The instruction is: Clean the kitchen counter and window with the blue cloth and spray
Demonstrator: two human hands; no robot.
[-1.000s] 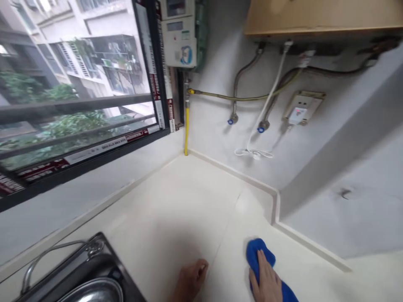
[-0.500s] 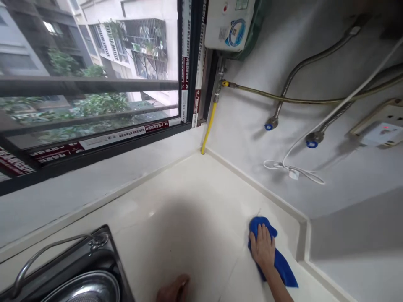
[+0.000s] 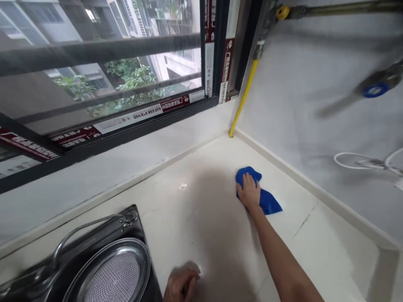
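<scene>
My right hand (image 3: 249,193) lies flat over a blue cloth (image 3: 270,203), fingers stretched forward and unclenched, pressing it to a pale countertop (image 3: 170,222) near the corner of the room. The cloth bunches up ahead of my fingertips, and its loose end trails out to the right of my wrist. My left hand (image 3: 180,286), fingers curled, sits low in view over the counter, just beside the sink; whether it is closed on anything, I cannot tell. A soft shadow (image 3: 217,235) falls across the surface between my hands.

To the left, a round metal strainer (image 3: 115,277) sits at the dark sink (image 3: 138,228), below a curved faucet (image 3: 94,222). A dark streak (image 3: 304,221) marks the counter right of the cloth. Beyond, a yellow pipe (image 3: 244,98) rises from the corner beside a black window frame (image 3: 151,121) stuck with printed tape; greenery (image 3: 138,79) and buildings show outside. On the right-hand wall (image 3: 299,105), a blue-capped valve (image 3: 376,89) juts out above a bundled white cable (image 3: 374,162).
</scene>
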